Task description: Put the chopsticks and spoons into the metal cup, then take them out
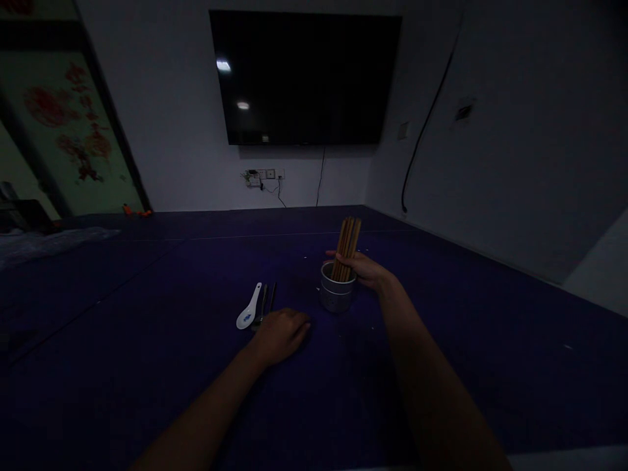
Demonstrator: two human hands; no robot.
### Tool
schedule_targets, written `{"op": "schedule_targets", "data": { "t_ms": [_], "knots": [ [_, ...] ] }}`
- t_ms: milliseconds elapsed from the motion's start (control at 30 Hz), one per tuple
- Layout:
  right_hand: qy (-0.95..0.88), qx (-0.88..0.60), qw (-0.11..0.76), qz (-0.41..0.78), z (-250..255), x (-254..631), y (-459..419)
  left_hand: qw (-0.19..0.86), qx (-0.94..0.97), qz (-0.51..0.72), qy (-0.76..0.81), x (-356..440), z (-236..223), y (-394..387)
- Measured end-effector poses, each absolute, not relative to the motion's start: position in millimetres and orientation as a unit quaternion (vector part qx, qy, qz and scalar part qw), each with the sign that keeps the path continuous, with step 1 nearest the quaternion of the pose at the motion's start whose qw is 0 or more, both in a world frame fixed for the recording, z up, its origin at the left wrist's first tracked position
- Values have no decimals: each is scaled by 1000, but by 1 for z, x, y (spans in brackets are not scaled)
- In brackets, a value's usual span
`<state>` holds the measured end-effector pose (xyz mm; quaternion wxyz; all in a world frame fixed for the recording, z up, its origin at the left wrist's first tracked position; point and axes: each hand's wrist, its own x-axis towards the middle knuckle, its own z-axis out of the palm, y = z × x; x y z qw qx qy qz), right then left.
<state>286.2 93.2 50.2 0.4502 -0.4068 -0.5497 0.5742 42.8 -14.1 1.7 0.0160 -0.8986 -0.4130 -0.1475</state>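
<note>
A bundle of wooden chopsticks [347, 246] stands upright in a small metal cup [336, 296] on the dark blue table. My right hand [367, 269] is wrapped round the chopsticks just above the cup's rim. My left hand [280, 333] rests on the table with its fingers curled down, right beside some dark utensils [267, 302] and a white ceramic spoon [249, 309]. Whether the left hand holds anything is hidden under the fingers.
The blue table surface [147, 340] stretches wide on all sides. A dark wall-mounted screen [304, 75] hangs ahead, with sockets and cables [265, 176] below it. Crumpled plastic [44, 242] lies at the far left edge.
</note>
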Motion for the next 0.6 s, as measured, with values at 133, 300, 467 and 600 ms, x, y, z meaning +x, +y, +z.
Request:
{"op": "schedule_targets", "data": {
  "t_ms": [133, 300, 467, 600],
  "knots": [
    [-551, -411, 455, 566, 50, 286, 94, 12, -901, -151, -406, 43, 3, -15],
    [-547, -412, 467, 559, 51, 283, 91, 13, -900, -149, -409, 43, 4, -16],
    [-547, -400, 468, 567, 53, 281, 88, 9, -902, -143, -406, 43, 3, -15],
    [-543, -402, 477, 561, 51, 281, 91, 6, -901, -143, -409, 44, 3, -14]
  ]
}}
